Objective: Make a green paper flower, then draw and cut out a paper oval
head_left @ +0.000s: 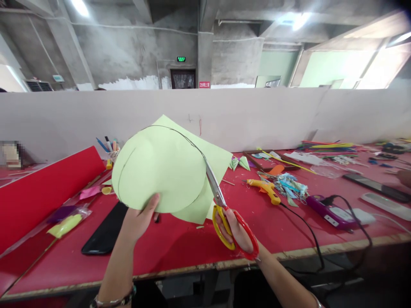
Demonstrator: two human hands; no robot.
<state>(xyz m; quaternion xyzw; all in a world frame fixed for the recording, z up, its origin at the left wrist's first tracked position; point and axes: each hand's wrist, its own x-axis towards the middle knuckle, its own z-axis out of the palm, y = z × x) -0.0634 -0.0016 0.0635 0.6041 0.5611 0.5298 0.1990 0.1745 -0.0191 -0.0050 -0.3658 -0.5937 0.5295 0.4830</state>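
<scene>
A pale green sheet of paper (160, 167) is raised above the red table, with a dark curved line drawn on it. Its lower left edge is cut round, while the part beyond the line still has straight corners at the top and right. My left hand (141, 220) grips the round part from below, thumb on the front and the other fingers hidden behind. In my right hand (236, 231) are scissors (218, 194) with one yellow and one red handle loop. Their blades lie on the paper along the drawn line at its right side.
A yellow glue gun (265, 188) with a black cord lies to the right, near blue-white shreds (290, 186) and a purple power strip (332, 211). At left are a black phone (105, 231), a red board (48, 192) and a pen holder (113, 155). A white partition (257, 119) stands behind.
</scene>
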